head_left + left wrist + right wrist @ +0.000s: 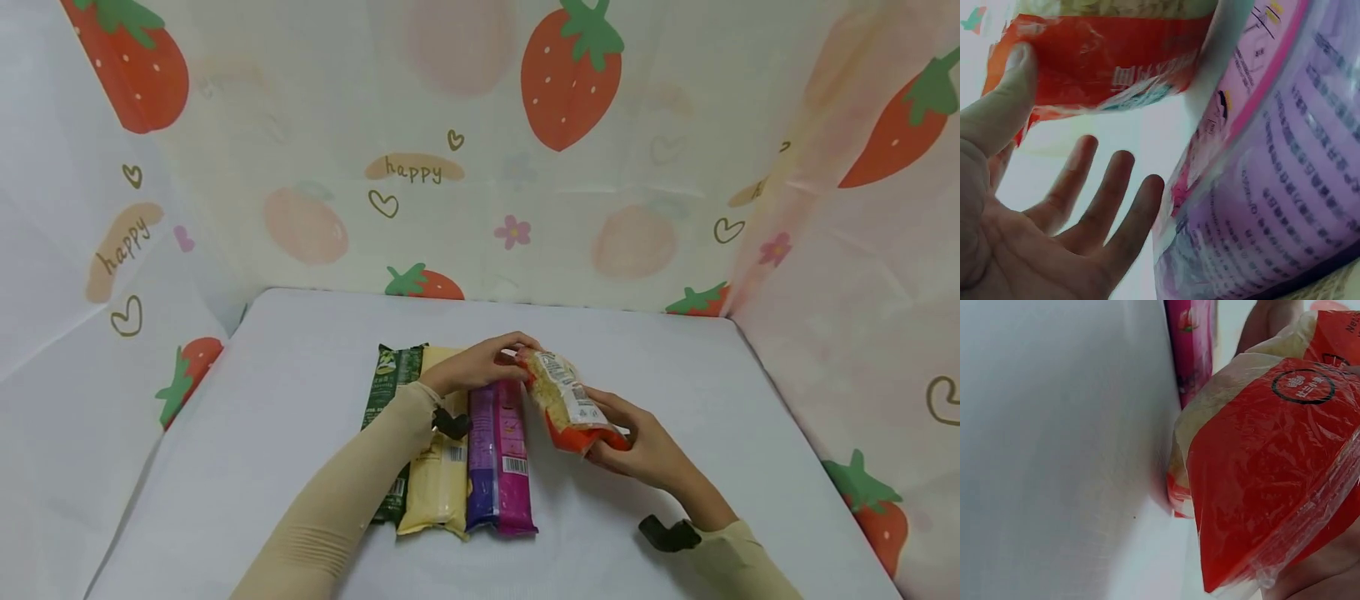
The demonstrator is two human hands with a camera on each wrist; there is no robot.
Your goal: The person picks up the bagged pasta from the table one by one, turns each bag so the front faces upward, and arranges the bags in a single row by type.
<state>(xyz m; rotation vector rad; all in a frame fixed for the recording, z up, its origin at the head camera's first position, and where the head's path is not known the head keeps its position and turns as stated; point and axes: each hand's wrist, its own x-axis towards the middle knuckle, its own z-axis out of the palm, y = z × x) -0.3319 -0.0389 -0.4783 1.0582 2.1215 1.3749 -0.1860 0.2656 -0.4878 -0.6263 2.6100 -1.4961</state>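
Both hands hold a red-and-clear plastic bag of pale yellow food pieces (558,387), tilted beside the row of packages. My left hand (480,364) pinches its far end between thumb and index finger. In the left wrist view the other fingers (1124,200) spread away from the red end of the bag (1104,62). Around the near red end, my right hand (648,447) grips with thumb and fingers. The right wrist view shows mostly the bag's red face (1260,469), which hides much of that hand. Left of the bag lies a purple-and-pink package (498,492), under the left hand.
A cream package (435,496) and a dark green package (382,392) lie side by side with the purple one on the white table (637,350). The left forearm crosses over them. Strawberry-printed cloth walls (337,108) stand behind and at both sides.
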